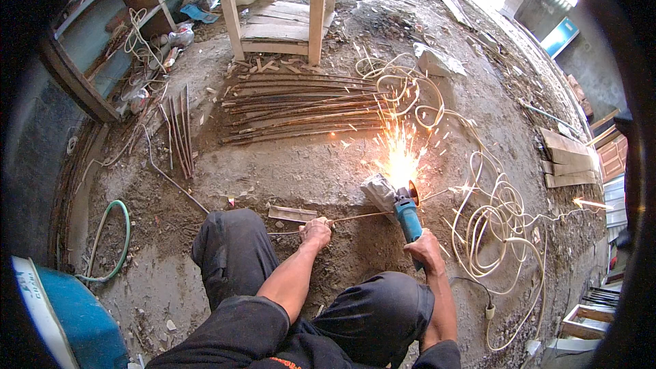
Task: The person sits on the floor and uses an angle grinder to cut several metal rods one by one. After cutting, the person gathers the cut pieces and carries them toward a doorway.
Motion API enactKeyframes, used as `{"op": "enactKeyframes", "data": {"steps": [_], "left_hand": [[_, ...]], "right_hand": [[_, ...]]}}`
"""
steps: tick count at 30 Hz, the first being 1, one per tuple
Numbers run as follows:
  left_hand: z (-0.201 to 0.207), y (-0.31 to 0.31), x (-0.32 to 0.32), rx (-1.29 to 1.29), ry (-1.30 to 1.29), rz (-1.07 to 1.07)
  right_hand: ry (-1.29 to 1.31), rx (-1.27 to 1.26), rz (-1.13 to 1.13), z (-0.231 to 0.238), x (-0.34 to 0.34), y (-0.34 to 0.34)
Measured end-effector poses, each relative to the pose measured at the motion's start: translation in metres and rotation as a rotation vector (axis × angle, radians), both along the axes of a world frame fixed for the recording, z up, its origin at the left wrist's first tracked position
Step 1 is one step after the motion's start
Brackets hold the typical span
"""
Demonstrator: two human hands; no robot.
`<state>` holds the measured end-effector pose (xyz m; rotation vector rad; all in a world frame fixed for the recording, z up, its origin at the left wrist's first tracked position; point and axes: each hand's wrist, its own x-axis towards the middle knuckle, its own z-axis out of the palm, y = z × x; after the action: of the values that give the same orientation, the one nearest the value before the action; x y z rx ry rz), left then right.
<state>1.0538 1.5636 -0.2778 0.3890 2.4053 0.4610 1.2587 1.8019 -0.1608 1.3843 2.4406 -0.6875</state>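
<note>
My right hand [425, 249] is wrapped round the body of a blue angle grinder [408, 221]. Its disc [413, 193] meets a thin metal rod [362, 218], and bright sparks [400, 154] spray away from me. My left hand [316, 233] is closed round the same rod, left of the grinder, in front of my knees. Beneath the rod, by the disc, sits a grey block [380, 193]. A short flat wooden strip [292, 214] lies on the ground just beyond my left hand.
Several rusty rods [301, 113] lie ahead, before a wooden stand [277, 46]. Loose pale cable [488, 215] coils over the ground at right, near boards [567, 157]. A blue container [75, 321] and green hose [126, 246] are at left; shelving [102, 82] stands far left.
</note>
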Motion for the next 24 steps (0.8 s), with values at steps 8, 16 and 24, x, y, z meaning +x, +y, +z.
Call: {"op": "enactKeyframes", "data": {"steps": [8, 16, 24], "left_hand": [[-0.0077, -0.0003, -0.0006, 0.009, -0.006, 0.025], [-0.0095, -0.0005, 0.0000, 0.011, 0.016, 0.006], [-0.0102, 0.0001, -0.0006, 0.015, 0.023, 0.018]], "right_hand": [[0.017, 0.034, 0.016, 0.0006, 0.0008, -0.0016], [0.009, -0.058, 0.001, -0.0023, 0.0016, 0.0035], [-0.027, -0.037, -0.005, -0.0024, -0.0004, 0.0039]]}}
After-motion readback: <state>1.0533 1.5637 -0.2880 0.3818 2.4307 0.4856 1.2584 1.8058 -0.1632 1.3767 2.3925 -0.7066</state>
